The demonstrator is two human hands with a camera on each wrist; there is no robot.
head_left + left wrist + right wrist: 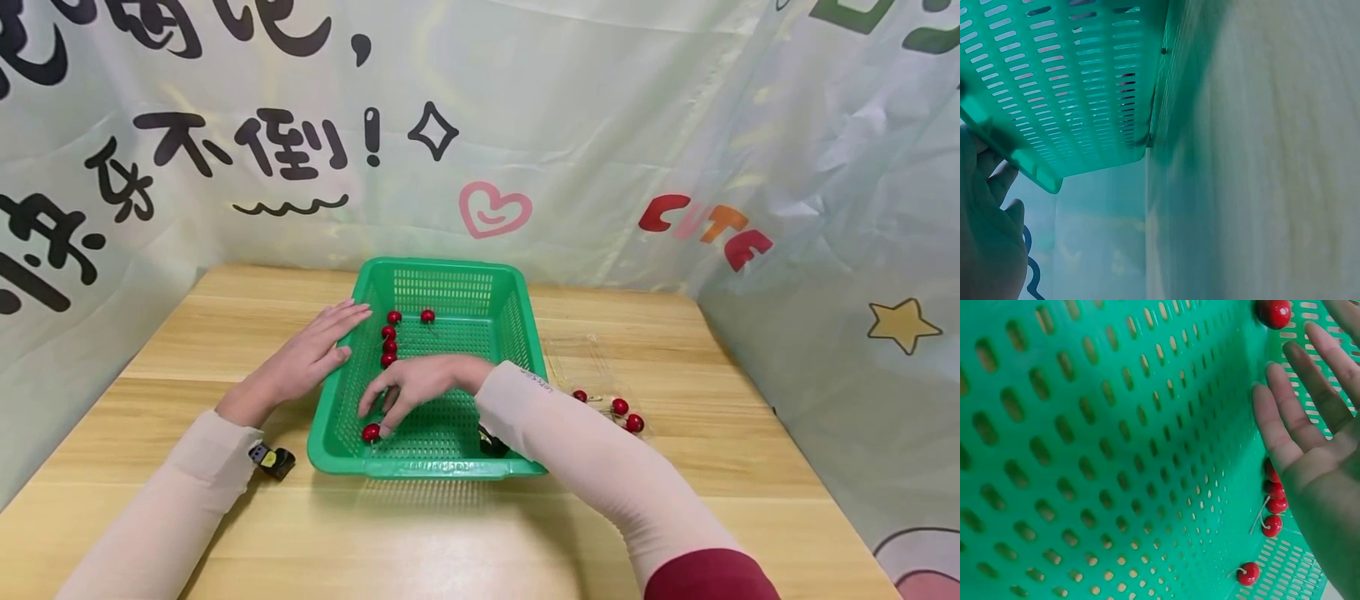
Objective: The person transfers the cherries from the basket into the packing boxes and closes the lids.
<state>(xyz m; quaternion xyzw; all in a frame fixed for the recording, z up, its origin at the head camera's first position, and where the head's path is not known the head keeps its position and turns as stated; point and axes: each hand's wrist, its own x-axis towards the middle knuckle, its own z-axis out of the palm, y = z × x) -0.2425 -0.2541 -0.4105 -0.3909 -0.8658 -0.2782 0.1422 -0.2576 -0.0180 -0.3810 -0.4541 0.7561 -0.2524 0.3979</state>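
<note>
A green slotted basket (420, 468) stands on the wooden table. My left hand (315, 354) lies flat with straight fingers against the basket's left rim; the left wrist view shows the basket wall (1054, 81) beside that hand (988, 237). My right hand (408, 387) reaches into the basket, fingers pointing down, its fingertips right next to one red cherry (371, 432). In the right wrist view the fingers (1291, 406) are straight and that cherry (1274, 312) lies just past their tips, not pinched. Several more cherries (387, 345) lie along the basket's left side, and one (427, 316) at the back.
Three cherries (619, 406) lie on the table to the right of the basket, by a clear plastic container (581, 358). A printed cloth backdrop (480, 125) closes in the back and both sides. Bare wooden tabletop (450, 542) stretches in front of the basket.
</note>
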